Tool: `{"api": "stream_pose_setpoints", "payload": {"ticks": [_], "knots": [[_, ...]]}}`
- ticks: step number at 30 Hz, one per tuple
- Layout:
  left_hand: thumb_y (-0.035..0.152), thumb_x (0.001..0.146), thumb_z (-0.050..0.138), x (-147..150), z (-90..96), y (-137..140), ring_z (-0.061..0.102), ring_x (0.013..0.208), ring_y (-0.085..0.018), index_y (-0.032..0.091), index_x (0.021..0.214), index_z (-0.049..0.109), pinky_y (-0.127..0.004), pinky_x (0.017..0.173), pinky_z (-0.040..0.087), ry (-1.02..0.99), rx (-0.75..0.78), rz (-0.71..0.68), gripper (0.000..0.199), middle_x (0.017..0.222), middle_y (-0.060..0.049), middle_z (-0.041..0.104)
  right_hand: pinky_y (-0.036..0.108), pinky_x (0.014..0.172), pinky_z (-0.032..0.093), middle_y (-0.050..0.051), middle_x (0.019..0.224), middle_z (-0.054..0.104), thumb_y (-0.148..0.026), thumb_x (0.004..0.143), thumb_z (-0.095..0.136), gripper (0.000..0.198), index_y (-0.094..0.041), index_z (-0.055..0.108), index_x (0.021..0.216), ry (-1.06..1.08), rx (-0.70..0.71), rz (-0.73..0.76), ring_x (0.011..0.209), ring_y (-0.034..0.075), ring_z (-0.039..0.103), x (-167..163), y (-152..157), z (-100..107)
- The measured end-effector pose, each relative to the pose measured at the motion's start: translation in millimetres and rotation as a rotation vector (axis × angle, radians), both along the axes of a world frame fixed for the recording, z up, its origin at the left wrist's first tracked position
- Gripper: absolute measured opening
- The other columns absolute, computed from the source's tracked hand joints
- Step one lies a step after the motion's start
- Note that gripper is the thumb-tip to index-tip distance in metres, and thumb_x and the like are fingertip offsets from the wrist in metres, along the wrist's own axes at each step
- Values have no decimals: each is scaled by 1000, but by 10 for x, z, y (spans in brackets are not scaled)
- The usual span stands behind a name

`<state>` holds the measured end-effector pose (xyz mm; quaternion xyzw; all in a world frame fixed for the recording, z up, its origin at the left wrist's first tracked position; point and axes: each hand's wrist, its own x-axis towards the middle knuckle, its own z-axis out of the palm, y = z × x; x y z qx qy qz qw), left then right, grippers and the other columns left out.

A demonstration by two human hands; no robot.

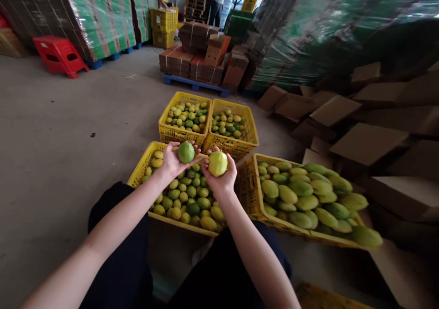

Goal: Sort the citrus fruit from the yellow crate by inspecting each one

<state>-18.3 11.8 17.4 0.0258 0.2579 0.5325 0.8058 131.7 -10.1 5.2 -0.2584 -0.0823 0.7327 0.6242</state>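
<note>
Left hand (172, 163) and right hand (222, 181) (palms up) cup side by side, forearms (126, 212) extended.

A round, smooth green fruit (186, 152) sits on the upturned left hand (171, 165), while just beside it, apart, a paler yellow fruit (217, 163), faintly ridged with a small nub on top, rests in the cupped right hand (225, 181).

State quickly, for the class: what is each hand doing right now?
Left hand: holding a green fruit.
Right hand: holding a yellowish fruit.
</note>
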Motion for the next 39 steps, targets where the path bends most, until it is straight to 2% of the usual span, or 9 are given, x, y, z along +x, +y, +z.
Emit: {"api": "stream_pose_setpoints", "payload": {"ticks": [2, 5, 10, 15, 22, 28, 32, 36, 39], "knots": [[22, 83, 39, 10, -18, 9, 71, 82, -25, 10, 106, 65, -45, 79, 61, 15, 1, -10, 37, 84, -12, 72, 27, 58, 54, 5, 84, 72, -33, 86, 47, 33, -18, 65, 109, 42, -8, -11, 67, 16, 64, 26, 8, 4], [22, 89, 37, 34, -43, 24, 72, 79, -21, 7, 112, 63, -32, 71, 62, 27, 21, -33, 38, 85, -14, 73, 27, 61, 57, 5, 89, 74, -31, 88, 46, 29, -20, 64, 108, 74, 7, -10, 77, 17, 68, 47, 16, 16], [29, 95, 33, 66, -77, 8, 67, 57, -14, 5, 122, 60, -17, 49, 55, 43, -13, -71, 45, 76, -11, 72, 25, 58, 59, 5, 88, 74, -32, 87, 51, 21, -18, 64, 95, 113, 13, 47, 82, 19, 71, 73, 4, 39], [30, 95, 33, 98, -110, -19, 69, 60, -16, 5, 118, 61, -20, 51, 57, 39, -61, -67, 44, 73, -12, 71, 22, 54, 57, 5, 81, 72, -30, 85, 50, 18, -16, 62, 87, 149, -46, 25, 73, 17, 69, 76, -7, 58], [26, 92, 40, 137, -110, -20, 73, 86, -23, 5, 116, 62, -26, 68, 62, -43, -69, 11, 39, 83, -14, 72, 26, 59, 59, 8, 82, 72, -29, 85, 47, 30, -15, 63, 106, 160, -112, -36, 76, 18, 67, 71, 30, 26], [28, 94, 39, 144, -111, -22, 72, 92, -24, 4, 111, 62, -28, 71, 62, -41, -45, -5, 37, 88, -17, 72, 27, 63, 60, 9, 86, 72, -29, 87, 44, 35, -13, 63, 111, 178, -175, -76, 79, 18, 67, 52, 38, 55], [33, 96, 38, 137, -138, 6, 71, 86, -22, 6, 101, 65, -27, 72, 60, -27, 1, -40, 38, 83, -15, 71, 27, 62, 58, 8, 84, 71, -29, 86, 45, 31, -16, 64, 106, 126, -144, -67, 78, 18, 66, 55, 39, 25], [41, 95, 41, 122, -149, 2, 66, 62, -17, 13, 85, 67, -26, 55, 54, 53, 120, -110, 40, 73, -8, 69, 23, 50, 52, 2, 80, 70, -33, 83, 51, 20, -20, 64, 92, 35, -8, 17, 64, 15, 63, 73, 41, -16], [37, 93, 43, 111, -116, -70, 59, 51, -15, 15, 65, 62, -26, 48, 48, 155, 271, -173, 41, 62, -6, 63, 23, 42, 46, 2, 75, 68, -31, 79, 52, 17, -19, 64, 83, -48, 114, 97, 56, 15, 60, 71, 28, -2]]}}
